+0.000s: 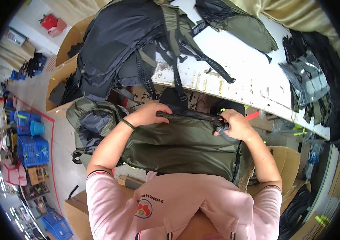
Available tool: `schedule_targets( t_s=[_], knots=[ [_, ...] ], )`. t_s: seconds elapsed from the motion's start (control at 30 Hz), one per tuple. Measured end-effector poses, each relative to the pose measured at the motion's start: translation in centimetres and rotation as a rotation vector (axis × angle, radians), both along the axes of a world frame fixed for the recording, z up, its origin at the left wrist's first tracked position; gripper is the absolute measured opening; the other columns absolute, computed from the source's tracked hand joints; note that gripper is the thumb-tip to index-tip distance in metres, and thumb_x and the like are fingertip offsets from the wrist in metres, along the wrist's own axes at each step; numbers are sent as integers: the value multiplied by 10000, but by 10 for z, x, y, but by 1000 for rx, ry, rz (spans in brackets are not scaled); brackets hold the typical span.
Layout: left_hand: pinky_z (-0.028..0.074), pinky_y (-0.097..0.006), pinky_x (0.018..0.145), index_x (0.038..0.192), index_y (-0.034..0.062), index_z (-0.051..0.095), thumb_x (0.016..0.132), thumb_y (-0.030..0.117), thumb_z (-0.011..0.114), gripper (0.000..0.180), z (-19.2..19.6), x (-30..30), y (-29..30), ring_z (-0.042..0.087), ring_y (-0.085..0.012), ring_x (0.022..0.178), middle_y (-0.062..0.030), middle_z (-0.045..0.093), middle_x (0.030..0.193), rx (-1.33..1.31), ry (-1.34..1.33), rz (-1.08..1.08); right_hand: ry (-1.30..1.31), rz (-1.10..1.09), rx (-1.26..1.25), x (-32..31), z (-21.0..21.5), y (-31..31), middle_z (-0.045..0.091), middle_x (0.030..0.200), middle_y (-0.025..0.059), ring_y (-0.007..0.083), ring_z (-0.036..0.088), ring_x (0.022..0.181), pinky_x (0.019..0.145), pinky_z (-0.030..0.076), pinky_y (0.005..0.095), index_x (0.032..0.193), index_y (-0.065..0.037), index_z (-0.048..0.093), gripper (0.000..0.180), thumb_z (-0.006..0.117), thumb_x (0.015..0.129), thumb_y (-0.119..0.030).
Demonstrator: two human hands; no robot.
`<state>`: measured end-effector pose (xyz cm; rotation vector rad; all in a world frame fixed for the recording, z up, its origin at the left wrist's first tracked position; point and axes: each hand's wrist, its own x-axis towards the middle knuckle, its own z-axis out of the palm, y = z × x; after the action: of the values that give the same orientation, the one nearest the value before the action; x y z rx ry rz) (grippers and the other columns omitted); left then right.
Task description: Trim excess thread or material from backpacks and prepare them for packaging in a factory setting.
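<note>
An olive-green backpack [178,146] lies across my lap, its dark, zip-like top edge turned away from me. My left hand [151,113] grips that edge near its left end, thumb and fingers bent over the fabric. At the right end, my right hand [235,125] is closed around the corner of the same edge. A grey strap loop [228,135] and some dark hardware show by its fingers; what exactly they pinch is partly hidden. To the left, a crumpled olive fabric part with dark lining [96,122] hangs beside my left forearm.
Ahead stands a white table [242,76] with a large black backpack [118,44] whose straps dangle over the edge. An olive and black bag [246,30] lies farther back. Black straps and clear plastic [308,80] sit at right. Cardboard boxes [64,90] and blue crates [33,151] are at left.
</note>
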<state>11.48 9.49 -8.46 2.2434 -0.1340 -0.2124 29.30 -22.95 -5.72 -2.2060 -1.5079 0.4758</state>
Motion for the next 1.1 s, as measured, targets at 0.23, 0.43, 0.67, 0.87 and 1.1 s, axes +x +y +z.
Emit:
schedule_targets(
  t_s=[0.23,0.43,0.67,0.87,1.1],
  knots=[
    [507,-352,732,1038,95,675,773,214,756,302,-2,-16,-1,647,-270,849,-67,673,945,-45,-122,69,-22,146,-194,2,-2,49,623,883,161,343,602,912,795,492,422,845,-3,609,606,813,613,-523],
    [509,-349,700,1035,106,681,777,188,755,280,-7,-22,-2,651,-277,836,-66,665,915,-79,-164,116,5,199,-194,-2,-2,69,613,861,162,352,604,884,767,492,426,824,-8,598,593,819,609,-514],
    [512,-355,714,1028,108,686,785,197,751,267,-7,-25,-1,652,-293,851,-69,667,912,-35,-219,124,42,202,-194,-3,-1,74,607,775,168,381,601,789,684,474,446,770,-17,599,555,831,597,-490],
    [509,-360,713,1055,116,677,791,217,745,290,-8,-26,-1,644,-298,855,-69,660,919,10,-235,125,-2,202,-213,0,-7,68,641,767,162,376,629,785,681,482,452,772,-32,603,570,787,626,-552],
    [500,-396,733,1065,147,672,806,272,711,290,-8,-26,-3,629,-306,863,-64,641,909,34,-181,117,-2,224,-128,-8,-1,72,602,764,161,370,601,781,671,467,440,773,-26,599,558,810,607,-514]
  ],
)
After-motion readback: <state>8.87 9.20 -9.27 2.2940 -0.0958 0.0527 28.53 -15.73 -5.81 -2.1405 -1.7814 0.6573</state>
